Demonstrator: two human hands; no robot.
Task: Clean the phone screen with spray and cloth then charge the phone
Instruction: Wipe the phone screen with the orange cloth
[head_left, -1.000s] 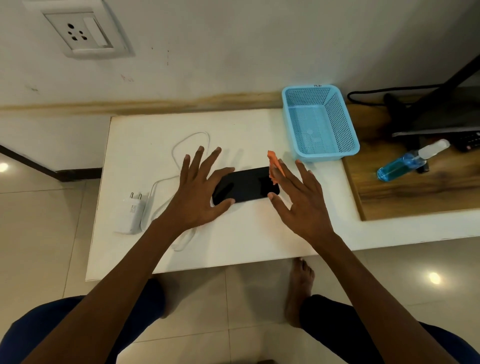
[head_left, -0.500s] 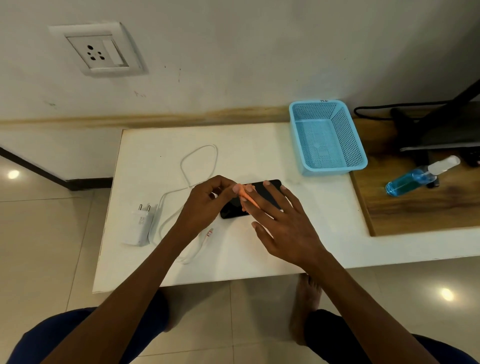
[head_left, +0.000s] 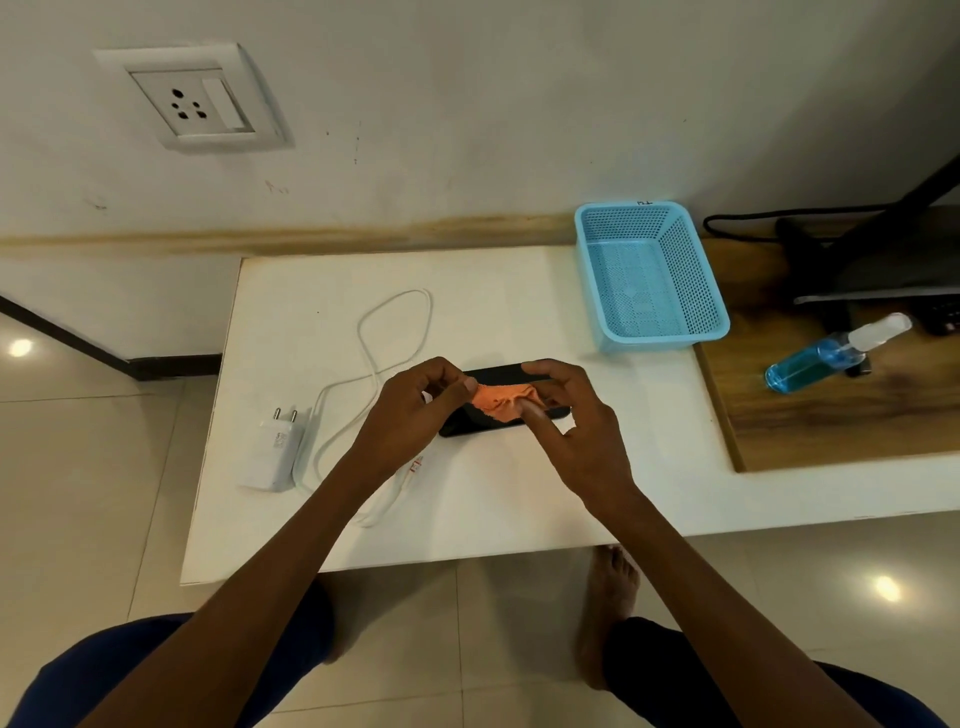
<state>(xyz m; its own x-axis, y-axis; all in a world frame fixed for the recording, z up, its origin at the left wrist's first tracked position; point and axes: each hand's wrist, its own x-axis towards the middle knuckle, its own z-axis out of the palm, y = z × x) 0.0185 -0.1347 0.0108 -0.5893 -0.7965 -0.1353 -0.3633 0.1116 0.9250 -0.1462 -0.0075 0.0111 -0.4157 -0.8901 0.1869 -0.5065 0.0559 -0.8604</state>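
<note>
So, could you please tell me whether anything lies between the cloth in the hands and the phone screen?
Nothing visible does: the orange cloth, pinched by the left hand and right hand, is directly over the black phone.

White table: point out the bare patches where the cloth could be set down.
Bare patches on the table: the back strip between the cable loop and the basket; the front right, between the phone and the wooden board. Crowded: the left side, with the charger and cable, and the middle, where both hands hold the cloth.
</note>
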